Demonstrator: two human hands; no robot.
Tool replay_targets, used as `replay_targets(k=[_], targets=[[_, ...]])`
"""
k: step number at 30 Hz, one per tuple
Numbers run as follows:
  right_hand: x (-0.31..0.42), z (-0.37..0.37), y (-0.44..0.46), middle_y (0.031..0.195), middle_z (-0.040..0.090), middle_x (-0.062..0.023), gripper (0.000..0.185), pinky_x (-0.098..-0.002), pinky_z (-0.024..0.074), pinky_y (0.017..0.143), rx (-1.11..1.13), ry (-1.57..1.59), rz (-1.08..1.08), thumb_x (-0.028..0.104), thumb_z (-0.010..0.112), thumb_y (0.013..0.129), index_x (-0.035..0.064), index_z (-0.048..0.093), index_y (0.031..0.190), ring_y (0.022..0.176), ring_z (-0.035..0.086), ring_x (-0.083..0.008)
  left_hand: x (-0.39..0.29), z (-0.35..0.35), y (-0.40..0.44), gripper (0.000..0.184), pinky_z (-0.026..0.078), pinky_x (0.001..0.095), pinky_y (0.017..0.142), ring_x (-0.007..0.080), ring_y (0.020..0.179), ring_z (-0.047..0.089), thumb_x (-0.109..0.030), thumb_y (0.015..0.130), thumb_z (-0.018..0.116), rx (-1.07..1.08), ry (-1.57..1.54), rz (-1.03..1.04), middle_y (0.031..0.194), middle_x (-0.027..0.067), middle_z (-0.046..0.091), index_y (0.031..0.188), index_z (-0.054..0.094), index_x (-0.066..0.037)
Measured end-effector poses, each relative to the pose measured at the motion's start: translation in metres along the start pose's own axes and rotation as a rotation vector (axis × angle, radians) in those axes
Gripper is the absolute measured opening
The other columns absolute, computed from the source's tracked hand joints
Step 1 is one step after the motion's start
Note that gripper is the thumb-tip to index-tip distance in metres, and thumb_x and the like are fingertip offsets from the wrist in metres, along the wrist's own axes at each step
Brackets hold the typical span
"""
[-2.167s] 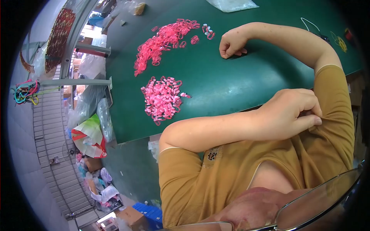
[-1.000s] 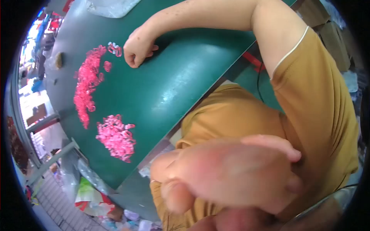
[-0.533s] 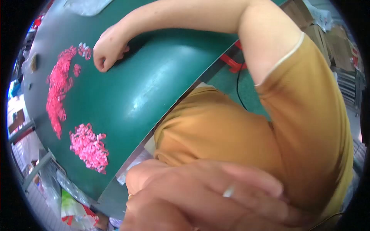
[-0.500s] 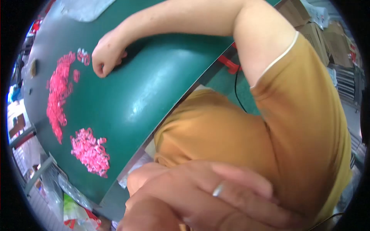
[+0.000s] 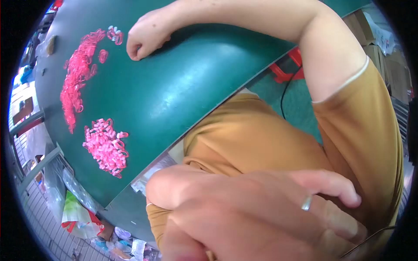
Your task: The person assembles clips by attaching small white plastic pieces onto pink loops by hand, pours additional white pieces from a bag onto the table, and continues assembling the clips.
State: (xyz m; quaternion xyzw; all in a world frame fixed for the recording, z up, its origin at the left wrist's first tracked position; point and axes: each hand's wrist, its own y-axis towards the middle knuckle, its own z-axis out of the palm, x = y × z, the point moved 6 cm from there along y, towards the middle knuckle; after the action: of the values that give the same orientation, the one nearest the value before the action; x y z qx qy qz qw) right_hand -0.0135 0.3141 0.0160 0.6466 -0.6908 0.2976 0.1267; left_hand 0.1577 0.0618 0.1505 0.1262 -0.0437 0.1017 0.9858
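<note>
My right hand (image 5: 150,37) rests on the green table (image 5: 174,95), its fingers curled into a loose fist; nothing shows in it. Just left of it lie a few pink loops with white parts (image 5: 115,35). Farther left spreads a long heap of bright pink loops (image 5: 78,78), with a small pink loop bundle (image 5: 102,56) beside it. Below is a second heap of pink loops with pale pink pieces (image 5: 106,148). My left hand (image 5: 265,213) is close to the camera, back side up, with a ring. Its little finger stands apart and its other fingers bend loosely; no object is visible in it.
A grey metal frame (image 5: 37,169) stands by the table's left edge. Beneath it are clear plastic bags and a green, white and red bag (image 5: 78,217). Cardboard boxes (image 5: 396,71) and a red object (image 5: 285,71) with a black cable are at the right.
The view has swung, shifting the table and heaps left. My left hand has risen from beside my chest towards the camera. My right hand stays in a fist on the table, near the pink loops.
</note>
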Motion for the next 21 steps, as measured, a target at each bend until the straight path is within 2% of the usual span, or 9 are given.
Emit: replay_targets(k=[1, 2, 3, 5, 8, 11, 15, 16, 21], targets=[[0.005, -0.005, -0.001, 0.072, 0.071, -0.0048, 0.024, -0.0369, 0.0565, 0.055, -0.011, -0.032, -0.038, 0.029, 0.062, 0.101, 0.0184, 0.08, 0.113, 0.054, 0.066, -0.0201, 0.01, 0.007, -0.014, 0.06, 0.036, 0.053, 0.112, 0.0354, 0.13, 0.057, -0.045, 0.111, 0.048, -0.012, 0.016, 0.004, 0.135, 0.0212, 0.066, 0.142, 0.054, 0.007], [0.005, -0.003, -0.001, 0.082, 0.075, -0.006, 0.025, -0.0385, 0.0589, 0.061, -0.036, -0.02, 0.043, 0.028, 0.063, 0.1, 0.0176, 0.081, 0.113, 0.065, 0.071, -0.0226, 0.019, -0.014, 0.007, 0.059, 0.037, 0.0528, 0.111, 0.035, 0.129, 0.057, -0.044, 0.111, 0.048, -0.048, 0.037, 0.037, 0.135, 0.0208, 0.066, 0.141, 0.054, 0.007], [0.003, -0.008, 0.004, 0.082, 0.075, -0.006, 0.025, -0.0385, 0.0589, 0.061, -0.045, -0.023, 0.034, 0.028, 0.063, 0.1, 0.0176, 0.081, 0.113, 0.065, 0.071, -0.0226, 0.019, -0.018, 0.012, 0.059, 0.037, 0.0527, 0.11, 0.0347, 0.128, 0.058, -0.044, 0.111, 0.048, -0.059, 0.042, 0.043, 0.134, 0.0205, 0.066, 0.141, 0.055, 0.006], [-0.001, -0.007, 0.007, 0.085, 0.077, -0.0077, 0.024, -0.0409, 0.0594, 0.068, -0.061, -0.062, -0.082, 0.027, 0.064, 0.096, 0.0173, 0.082, 0.11, 0.07, 0.074, -0.0248, 0.001, 0.003, -0.01, 0.057, 0.038, 0.0523, 0.109, 0.034, 0.127, 0.059, -0.043, 0.111, 0.049, -0.095, -0.001, 0.07, 0.133, 0.0198, 0.067, 0.139, 0.056, 0.006], [-0.001, -0.001, 0.011, 0.09, 0.08, -0.0103, 0.024, -0.0445, 0.0601, 0.078, -0.151, -0.06, -0.238, 0.026, 0.066, 0.092, 0.017, 0.084, 0.105, 0.078, 0.077, -0.0281, 0.033, -0.009, -0.011, 0.055, 0.04, 0.0519, 0.107, 0.0329, 0.124, 0.06, -0.042, 0.111, 0.049, -0.197, -0.025, 0.046, 0.131, 0.0188, 0.068, 0.138, 0.058, 0.005], [0.0, -0.004, 0.004, 0.092, 0.081, -0.0106, 0.025, -0.0453, 0.06, 0.08, -0.109, -0.046, -0.148, 0.027, 0.067, 0.091, 0.018, 0.085, 0.106, 0.081, 0.078, -0.0298, 0.042, -0.009, -0.018, 0.053, 0.042, 0.0514, 0.105, 0.0319, 0.122, 0.061, -0.041, 0.111, 0.05, -0.227, -0.028, 0.058, 0.129, 0.0178, 0.069, 0.136, 0.059, 0.004], [0.001, -0.003, 0.008, 0.089, 0.081, -0.0092, 0.025, -0.044, 0.0601, 0.079, -0.184, -0.078, -0.237, 0.026, 0.066, 0.091, 0.0186, 0.085, 0.106, 0.078, 0.078, -0.0274, 0.047, -0.009, -0.022, 0.05, 0.045, 0.0507, 0.102, 0.0305, 0.119, 0.063, -0.04, 0.111, 0.05, -0.301, -0.085, 0.09, 0.127, 0.0164, 0.07, 0.134, 0.061, 0.003], [-0.002, -0.001, 0.008, 0.09, 0.081, -0.0095, 0.025, -0.0438, 0.0602, 0.079, -0.1, -0.049, -0.164, 0.026, 0.066, 0.091, 0.0188, 0.085, 0.105, 0.079, 0.078, -0.0279, 0.063, -0.009, -0.021, 0.05, 0.045, 0.0506, 0.101, 0.0301, 0.118, 0.064, -0.04, 0.111, 0.05, -0.324, -0.091, 0.093, 0.126, 0.0161, 0.071, 0.133, 0.062, 0.003], [-0.001, -0.001, 0.008, 0.091, 0.081, -0.0103, 0.026, -0.0441, 0.0602, 0.08, -0.169, -0.099, -0.215, 0.027, 0.066, 0.091, 0.0183, 0.085, 0.107, 0.08, 0.078, -0.0279, 0.06, -0.016, -0.022, 0.046, 0.049, 0.0497, 0.098, 0.0284, 0.115, 0.066, -0.038, 0.11, 0.051, -0.428, -0.154, 0.095, 0.123, 0.0144, 0.072, 0.13, 0.065, 0.001]])
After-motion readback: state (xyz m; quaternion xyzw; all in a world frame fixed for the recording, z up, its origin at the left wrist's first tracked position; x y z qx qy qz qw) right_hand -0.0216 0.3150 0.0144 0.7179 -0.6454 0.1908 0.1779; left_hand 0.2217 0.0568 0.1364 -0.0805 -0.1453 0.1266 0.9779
